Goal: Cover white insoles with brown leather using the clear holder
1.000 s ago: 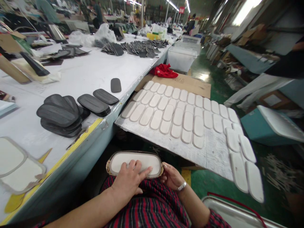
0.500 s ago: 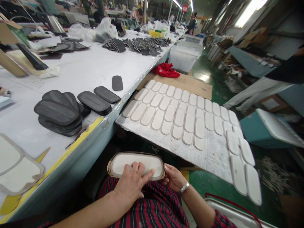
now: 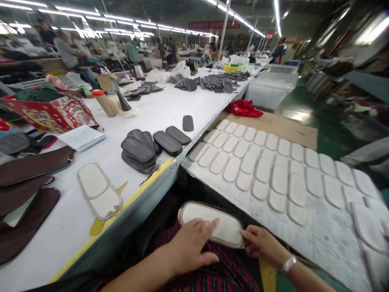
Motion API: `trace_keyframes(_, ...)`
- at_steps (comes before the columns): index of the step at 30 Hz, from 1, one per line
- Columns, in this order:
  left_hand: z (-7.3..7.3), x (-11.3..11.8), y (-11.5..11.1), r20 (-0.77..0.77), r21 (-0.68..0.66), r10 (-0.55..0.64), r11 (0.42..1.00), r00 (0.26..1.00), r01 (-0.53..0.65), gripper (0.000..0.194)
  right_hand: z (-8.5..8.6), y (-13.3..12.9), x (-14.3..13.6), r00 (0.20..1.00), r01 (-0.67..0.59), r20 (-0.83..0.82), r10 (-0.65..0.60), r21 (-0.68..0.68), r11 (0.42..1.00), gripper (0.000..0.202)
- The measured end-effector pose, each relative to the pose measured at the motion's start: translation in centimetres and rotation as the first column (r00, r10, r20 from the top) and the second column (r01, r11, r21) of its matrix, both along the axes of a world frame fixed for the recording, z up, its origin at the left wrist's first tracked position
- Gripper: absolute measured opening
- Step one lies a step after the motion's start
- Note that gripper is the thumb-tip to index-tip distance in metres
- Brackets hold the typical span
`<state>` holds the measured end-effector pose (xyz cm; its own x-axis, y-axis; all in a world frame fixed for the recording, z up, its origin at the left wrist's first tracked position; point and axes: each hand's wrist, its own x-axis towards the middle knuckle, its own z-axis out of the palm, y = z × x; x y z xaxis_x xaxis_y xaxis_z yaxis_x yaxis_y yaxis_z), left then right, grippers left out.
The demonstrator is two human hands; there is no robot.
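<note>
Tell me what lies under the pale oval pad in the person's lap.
Under the pale oval pad shows red-and-black striped clothing. The left hand covers its near edge; the right hand pinches its end, hiding that corner.

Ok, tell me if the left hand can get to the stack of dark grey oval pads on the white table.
Probably yes: the left hand lies open on the white oval pad in the lap, and nothing blocks the way to the dark grey stack.
</note>
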<state>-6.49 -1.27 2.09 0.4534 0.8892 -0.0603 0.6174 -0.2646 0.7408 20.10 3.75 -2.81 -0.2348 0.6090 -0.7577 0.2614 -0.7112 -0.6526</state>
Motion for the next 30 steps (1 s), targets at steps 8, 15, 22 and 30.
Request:
trace_keyframes(8,-7.1,-8.0,1.9,0.496,-0.815,0.818,0.554,0.291,-0.168,0.027,0.4,-0.1,0.0,0.999,-0.014,-0.042,0.012,-0.044,0.999,0.039)
trace_keyframes(15,-8.1,-6.4,3.3,0.557,-0.809,0.728,0.585,0.400,0.062,0.037,-0.2,-0.2,0.5,0.991,0.028,-0.129,-0.039,-0.081,0.996,0.038)
trace_keyframes(22,-5.4,-8.1,4.9,0.401,-0.719,0.481,0.693,0.780,-0.058,0.031,-1.1,-1.5,0.2,0.990,-0.072,0.136,0.028,0.331,0.941,0.034)
trace_keyframes(30,-2.5,-5.4,7.8,-0.059,0.030,0.107,0.994,0.993,-0.105,0.064,0.3,0.4,-0.6,0.978,-0.128,0.208,-0.011,0.643,0.755,0.042)
